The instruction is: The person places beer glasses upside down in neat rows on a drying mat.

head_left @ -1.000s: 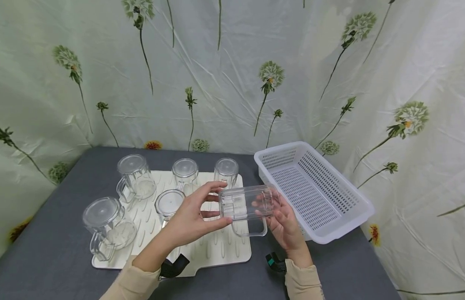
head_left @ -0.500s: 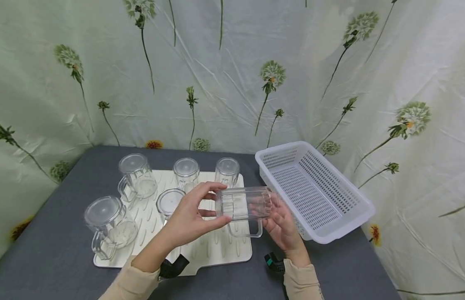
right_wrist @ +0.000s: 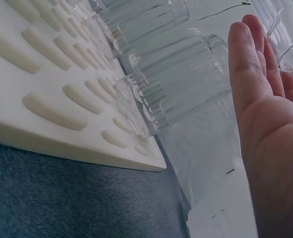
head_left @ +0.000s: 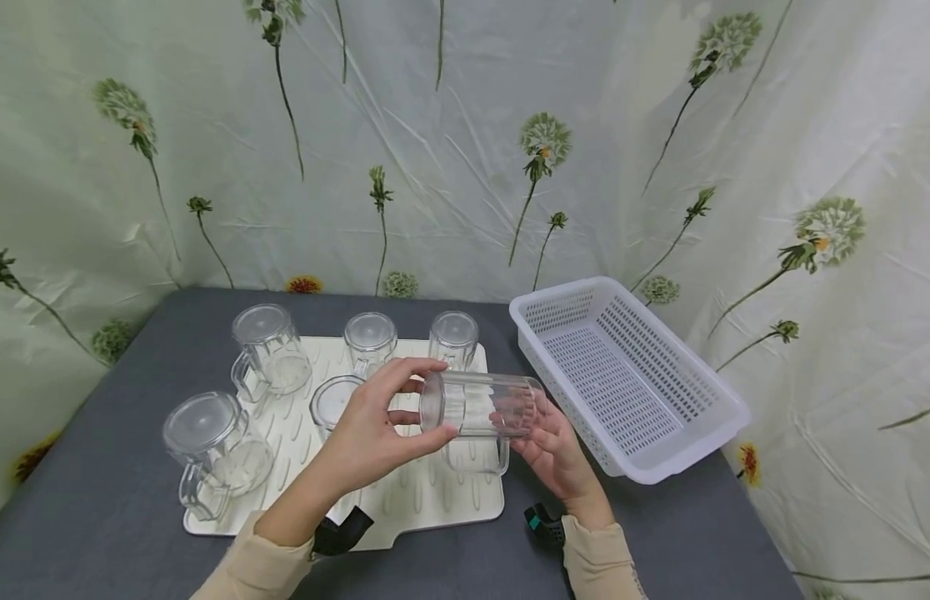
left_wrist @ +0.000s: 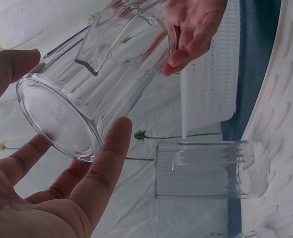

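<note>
A clear glass mug (head_left: 476, 404) is held sideways above the white ridged drainer board (head_left: 465, 496), its handle hanging on the near side. My left hand (head_left: 363, 437) grips the base end, thumb on the near side and fingers spread round the back. In the left wrist view the round base (left_wrist: 59, 119) faces the left palm. My right hand (head_left: 555, 454) holds the mouth end; some of its fingers show through the glass. Behind the left hand, another glass mug (head_left: 333, 400) stands upside down, partly hidden.
Several more upturned glass mugs stand on the board, among them a front-left mug (head_left: 217, 450), a back-left mug (head_left: 273, 350) and a back-right mug (head_left: 453, 333). A white perforated basket (head_left: 678, 454) sits to the right on the dark tabletop (head_left: 465, 567). A flowered curtain (head_left: 450, 208) hangs behind.
Both hands have shifted the held mug a little to the left, and its base has turned more into view. The standing mugs and the basket keep their places.
</note>
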The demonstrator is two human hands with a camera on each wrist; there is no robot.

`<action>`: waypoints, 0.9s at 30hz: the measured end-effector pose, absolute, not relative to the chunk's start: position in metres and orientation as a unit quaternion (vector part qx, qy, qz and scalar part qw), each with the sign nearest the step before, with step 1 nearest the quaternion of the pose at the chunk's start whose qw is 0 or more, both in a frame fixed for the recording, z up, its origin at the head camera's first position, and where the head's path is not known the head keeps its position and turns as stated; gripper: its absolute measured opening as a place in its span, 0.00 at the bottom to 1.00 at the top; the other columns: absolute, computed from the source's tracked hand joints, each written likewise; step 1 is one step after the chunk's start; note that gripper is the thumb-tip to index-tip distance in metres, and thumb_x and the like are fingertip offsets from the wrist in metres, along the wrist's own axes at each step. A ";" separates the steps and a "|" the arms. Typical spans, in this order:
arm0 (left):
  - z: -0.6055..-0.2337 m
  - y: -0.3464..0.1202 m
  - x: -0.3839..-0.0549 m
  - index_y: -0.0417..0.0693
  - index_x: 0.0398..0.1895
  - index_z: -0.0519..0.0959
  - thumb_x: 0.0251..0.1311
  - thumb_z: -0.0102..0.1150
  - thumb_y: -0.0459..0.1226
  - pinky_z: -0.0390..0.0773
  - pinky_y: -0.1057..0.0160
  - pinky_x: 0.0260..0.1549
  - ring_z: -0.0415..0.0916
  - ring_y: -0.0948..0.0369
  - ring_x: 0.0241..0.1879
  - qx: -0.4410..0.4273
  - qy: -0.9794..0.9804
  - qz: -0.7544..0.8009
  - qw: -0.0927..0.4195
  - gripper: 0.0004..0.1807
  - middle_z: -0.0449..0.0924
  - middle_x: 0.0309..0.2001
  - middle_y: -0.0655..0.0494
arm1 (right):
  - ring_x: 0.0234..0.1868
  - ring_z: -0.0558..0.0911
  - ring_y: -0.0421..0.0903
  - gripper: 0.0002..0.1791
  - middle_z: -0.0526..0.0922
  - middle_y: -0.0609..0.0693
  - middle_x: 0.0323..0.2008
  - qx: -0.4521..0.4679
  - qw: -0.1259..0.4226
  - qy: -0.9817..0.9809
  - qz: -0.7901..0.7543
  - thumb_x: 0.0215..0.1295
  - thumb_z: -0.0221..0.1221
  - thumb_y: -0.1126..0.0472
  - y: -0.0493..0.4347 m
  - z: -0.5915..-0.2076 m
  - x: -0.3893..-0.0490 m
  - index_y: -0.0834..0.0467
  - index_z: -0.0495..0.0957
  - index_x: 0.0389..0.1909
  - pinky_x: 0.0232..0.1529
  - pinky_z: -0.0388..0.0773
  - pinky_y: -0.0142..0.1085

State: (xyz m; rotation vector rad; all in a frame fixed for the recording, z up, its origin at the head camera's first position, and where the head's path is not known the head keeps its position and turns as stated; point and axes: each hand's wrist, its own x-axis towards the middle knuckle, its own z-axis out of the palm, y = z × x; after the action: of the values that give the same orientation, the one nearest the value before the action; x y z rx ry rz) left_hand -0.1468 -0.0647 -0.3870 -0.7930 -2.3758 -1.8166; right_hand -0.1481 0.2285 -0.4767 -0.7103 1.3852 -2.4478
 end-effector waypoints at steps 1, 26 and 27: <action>-0.387 -0.065 -0.147 0.63 0.68 0.78 0.55 0.84 0.38 0.90 0.64 0.45 0.82 0.53 0.55 -0.257 -0.769 -0.585 0.023 0.37 0.79 0.61 0.56 | 0.66 0.85 0.43 0.29 0.82 0.48 0.66 -0.244 0.121 0.474 -0.838 0.78 0.63 0.57 0.228 -0.477 -0.148 0.55 0.64 0.73 0.68 0.81 0.35; -0.384 -0.073 -0.150 0.62 0.70 0.78 0.51 0.85 0.36 0.90 0.65 0.46 0.79 0.53 0.59 -0.270 -0.783 -0.559 0.022 0.41 0.78 0.62 0.57 | 0.67 0.83 0.44 0.29 0.81 0.48 0.67 -0.218 0.157 0.506 -0.819 0.77 0.55 0.62 0.224 -0.483 -0.153 0.55 0.66 0.77 0.65 0.82 0.33; -0.384 -0.073 -0.150 0.62 0.69 0.78 0.51 0.85 0.36 0.90 0.65 0.46 0.79 0.53 0.59 -0.270 -0.784 -0.559 0.021 0.41 0.78 0.62 0.57 | 0.68 0.83 0.44 0.29 0.81 0.48 0.67 -0.221 0.157 0.505 -0.820 0.77 0.55 0.62 0.225 -0.483 -0.153 0.55 0.65 0.77 0.66 0.82 0.33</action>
State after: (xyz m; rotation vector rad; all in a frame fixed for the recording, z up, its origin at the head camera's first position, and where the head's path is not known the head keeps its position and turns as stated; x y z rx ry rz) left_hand -0.1503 -0.0731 -0.3842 -0.8358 -2.4292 -1.7346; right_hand -0.1531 0.2246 -0.4829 -0.6315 1.4453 -2.3457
